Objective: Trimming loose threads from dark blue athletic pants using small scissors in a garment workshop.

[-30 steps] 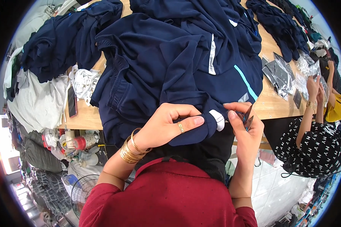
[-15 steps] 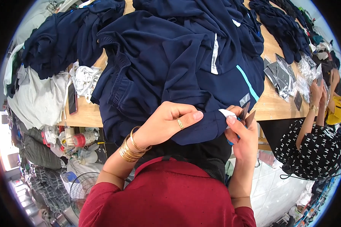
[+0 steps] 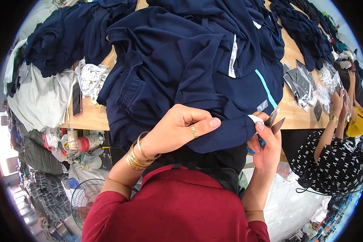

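Navy trousers (image 3: pixel 155 76) with a gathered elastic waist (image 3: pixel 129 86) lie across the table's near edge, one leg end drawn toward me. My left hand (image 3: pixel 181 127), wearing a ring and gold bangles, is closed on that leg end, thumb on top. My right hand (image 3: pixel 269 147) pinches the other side of the hem (image 3: pixel 230 133) by a small white patch (image 3: pixel 255 119). The same right hand holds thread snips, their two blades (image 3: pixel 275 121) pointing up and away past the fingers and a bit of blue handle showing below. The fingertips under the cloth are hidden.
More navy garments (image 3: pixel 72 38) are heaped at left and far right on the wooden table (image 3: pixel 88 123). A phone (image 3: pixel 77 99) lies beside white strips (image 3: pixel 92 78). Dark tags in clear bags (image 3: pixel 302 86) sit at right, near another person's hands (image 3: pixel 339 103). A fan (image 3: pixel 86 201) stands lower left.
My right hand has moved a little right with the snips and hem, so the cloth between my hands is stretched wider. My left hand keeps its grip.
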`<state>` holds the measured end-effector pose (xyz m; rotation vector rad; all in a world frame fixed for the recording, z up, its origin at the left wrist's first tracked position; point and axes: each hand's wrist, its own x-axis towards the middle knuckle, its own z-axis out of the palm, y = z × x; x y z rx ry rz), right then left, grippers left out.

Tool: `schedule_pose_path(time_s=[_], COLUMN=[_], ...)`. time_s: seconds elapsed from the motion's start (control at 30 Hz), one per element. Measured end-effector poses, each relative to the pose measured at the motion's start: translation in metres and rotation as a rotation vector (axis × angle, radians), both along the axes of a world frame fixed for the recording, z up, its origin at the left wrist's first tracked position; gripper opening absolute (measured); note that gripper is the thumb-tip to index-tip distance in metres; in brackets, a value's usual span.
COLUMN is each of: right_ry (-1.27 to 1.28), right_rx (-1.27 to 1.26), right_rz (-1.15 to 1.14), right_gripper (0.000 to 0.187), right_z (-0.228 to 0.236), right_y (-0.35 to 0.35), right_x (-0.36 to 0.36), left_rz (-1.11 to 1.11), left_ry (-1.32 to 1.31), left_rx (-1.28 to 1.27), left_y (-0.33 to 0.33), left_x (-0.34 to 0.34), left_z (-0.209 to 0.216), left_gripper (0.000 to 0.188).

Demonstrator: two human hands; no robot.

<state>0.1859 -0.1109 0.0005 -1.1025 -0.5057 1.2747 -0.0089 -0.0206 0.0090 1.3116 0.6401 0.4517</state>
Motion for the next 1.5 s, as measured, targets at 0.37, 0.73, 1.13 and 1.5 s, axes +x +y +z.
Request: schedule_pose_path(time_s=[0.37, 0.73, 1.13, 1.5], right_ry=[-0.007, 0.042, 0.036, 0.034], right_rx=[-0.015, -0.039, -0.061, -0.046], right_rz=[-0.058, -0.093, -0.093, -0.087], right_gripper=[0.017, 0.016, 0.018, 0.018], right_z=[0.0031, 0.0011, -0.001, 0.0], right_y=[-0.0009, -0.0003, 0.0001, 0.0017], right_x=[0.0001, 0.001, 0.0019, 0.0024], left_rz=[-0.004, -0.001, 0.032, 0.033], left_ry=[-0.003, -0.075, -0.067, -0.045], left_rx=[-0.023, -0.085, -0.13, -0.098], left_y=[0.001, 0.0003, 0.0003, 0.0018], left_x=[-0.0007, -0.0015, -0.0002, -0.0013], left_z=[0.0022, 0.0007, 0.0009, 0.0012], left_gripper=[0.032, 0.025, 0.02, 0.02])
